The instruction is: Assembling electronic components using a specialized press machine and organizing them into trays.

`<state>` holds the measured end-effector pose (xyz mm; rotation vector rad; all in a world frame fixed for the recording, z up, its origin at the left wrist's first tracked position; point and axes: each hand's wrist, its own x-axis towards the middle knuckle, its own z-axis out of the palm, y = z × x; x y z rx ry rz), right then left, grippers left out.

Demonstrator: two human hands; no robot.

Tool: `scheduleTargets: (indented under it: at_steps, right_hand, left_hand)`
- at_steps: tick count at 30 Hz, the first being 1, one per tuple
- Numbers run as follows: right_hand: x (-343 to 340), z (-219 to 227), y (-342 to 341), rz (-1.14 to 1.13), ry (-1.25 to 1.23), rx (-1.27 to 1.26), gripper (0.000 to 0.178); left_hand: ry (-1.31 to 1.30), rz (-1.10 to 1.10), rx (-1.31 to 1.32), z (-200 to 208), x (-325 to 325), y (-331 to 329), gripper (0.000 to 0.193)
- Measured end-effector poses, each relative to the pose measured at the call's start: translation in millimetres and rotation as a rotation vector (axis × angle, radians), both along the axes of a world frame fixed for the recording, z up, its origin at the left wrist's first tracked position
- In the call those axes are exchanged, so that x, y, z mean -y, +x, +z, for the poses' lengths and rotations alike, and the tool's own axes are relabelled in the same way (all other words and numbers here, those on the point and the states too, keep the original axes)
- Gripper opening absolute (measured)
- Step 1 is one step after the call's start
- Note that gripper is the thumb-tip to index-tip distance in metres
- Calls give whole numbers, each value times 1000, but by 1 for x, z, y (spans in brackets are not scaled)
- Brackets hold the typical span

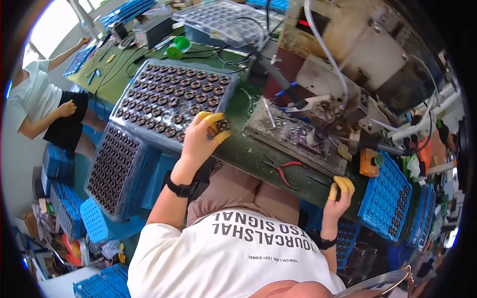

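Observation:
My left hand, in yellow finger covers, pinches a small round motor stator, dark with copper-coloured parts. It is beside the near right corner of a clear plastic tray filled with rows of similar stators; a few slots there show no part. My right hand, also in yellow finger covers, is closed at the bench's front edge around slim dark tweezers, whose tips point left. Between my hands, red-handled pliers lie on the green bench.
A machine stands at the right, with metal scraps on its base plate. Right of it are an orange box and a blue tray with some stators. Another full tray is at the left. A person works beyond it.

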<state>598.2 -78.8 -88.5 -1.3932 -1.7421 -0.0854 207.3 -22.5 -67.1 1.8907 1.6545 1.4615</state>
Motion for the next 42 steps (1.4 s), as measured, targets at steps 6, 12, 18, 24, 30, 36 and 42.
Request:
scheduleTargets:
  at_steps: [6,12,18,24,30,36,42]
  right_hand:
    - [-1,1,-2,3,18,-76,14]
    - [-1,3,-2,-20,-10,-101,14]
    - [0,6,-7,-26,2,-111,15]
    - [-11,25,-21,-41,22,-122,15]
    - [-62,52,-54,151,-43,-258,38]
    - [-90,55,-73,93,-53,-219,48]
    - [-73,38,-17,198,-136,-540,41]
  left_hand:
    - [-49,-48,-38,9,-2,12,39]
    - [-27,-361,342,21,-26,73,37]
    - [-206,-417,338,1,-40,83,41]
    - [-183,-471,314,-1,-41,79,43]
    - [-165,-456,213,-1,-42,77,43]
    - [-127,-419,144,2,-41,80,44]
    - [-135,-404,123,31,-48,91,42]
